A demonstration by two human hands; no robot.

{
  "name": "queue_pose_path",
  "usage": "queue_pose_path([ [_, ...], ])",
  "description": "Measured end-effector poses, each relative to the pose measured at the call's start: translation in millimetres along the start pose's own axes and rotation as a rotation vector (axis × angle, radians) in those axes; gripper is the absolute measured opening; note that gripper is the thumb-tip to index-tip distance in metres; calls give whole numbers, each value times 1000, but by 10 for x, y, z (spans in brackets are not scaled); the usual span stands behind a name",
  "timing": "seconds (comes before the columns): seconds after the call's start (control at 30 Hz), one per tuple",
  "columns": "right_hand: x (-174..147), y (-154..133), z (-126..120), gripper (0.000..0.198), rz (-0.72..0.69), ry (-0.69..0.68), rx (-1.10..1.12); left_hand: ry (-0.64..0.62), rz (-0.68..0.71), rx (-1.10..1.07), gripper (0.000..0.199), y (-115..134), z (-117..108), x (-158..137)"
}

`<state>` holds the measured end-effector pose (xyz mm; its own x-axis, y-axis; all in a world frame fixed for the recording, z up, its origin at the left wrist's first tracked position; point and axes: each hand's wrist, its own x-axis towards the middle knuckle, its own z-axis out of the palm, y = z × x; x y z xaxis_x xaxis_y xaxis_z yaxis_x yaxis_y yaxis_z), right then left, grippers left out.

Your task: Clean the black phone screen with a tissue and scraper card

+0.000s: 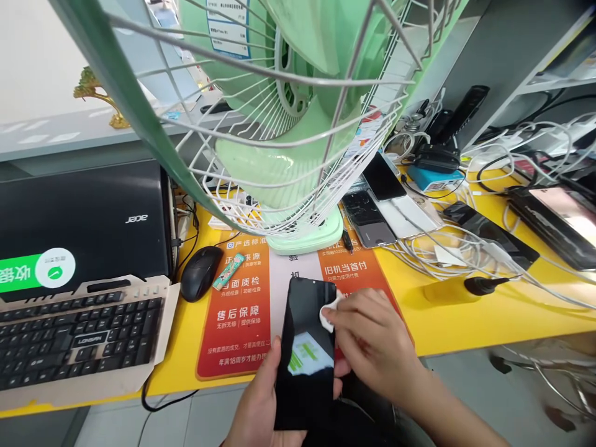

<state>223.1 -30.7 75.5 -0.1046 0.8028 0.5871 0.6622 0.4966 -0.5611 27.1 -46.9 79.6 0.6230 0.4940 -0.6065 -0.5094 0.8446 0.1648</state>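
Observation:
A black smartphone (302, 310) lies tilted in my left hand (261, 394), whose thumb runs along its left edge while fingertips show at its right edge. Its dark, glossy screen faces me and carries a bright white and green reflection. My right hand (372, 341) is closed on a small white wipe (328, 315), pressed against the upper right edge of the screen. Beneath and beyond the phone spreads a red and orange printed mat (242, 335) with Chinese text.
A green fan (302, 233) stands close in front. At left are a keyboard (93, 341), a black mouse (200, 273), a small green packet (229, 271) and an Acer laptop (84, 217). Several phones (367, 217) and tangled white cables (419, 254) lie at right on the yellow table (447, 323).

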Motion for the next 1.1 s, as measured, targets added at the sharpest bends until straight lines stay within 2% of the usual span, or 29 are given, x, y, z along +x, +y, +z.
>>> queue_pose_path([
  [0.2,211,170,-15,21,52,64,-46,62,-31,75,58,-19,92,-44],
  [0.43,358,6,72,19,-23,-5,-154,151,-136,96,66,-108,-131,82],
  [0.6,359,-103,158,19,-38,4,-140,109,-123,59,56,-153,-98,116],
  [0.73,278,-239,214,18,-48,-35,-93,88,102,-122,35,-149,30,121],
  [0.83,146,-371,254,19,-61,-109,-54,85,178,-182,32,-101,51,109],
  [0.9,43,-444,278,22,-97,-137,-24,51,167,-194,35,-56,41,97],
  [1.03,-116,-508,285,27,-241,-83,-7,-42,77,-164,45,34,56,97],
  [1.1,-152,-493,240,25,-270,-81,-22,-64,62,-161,43,60,83,114],
])
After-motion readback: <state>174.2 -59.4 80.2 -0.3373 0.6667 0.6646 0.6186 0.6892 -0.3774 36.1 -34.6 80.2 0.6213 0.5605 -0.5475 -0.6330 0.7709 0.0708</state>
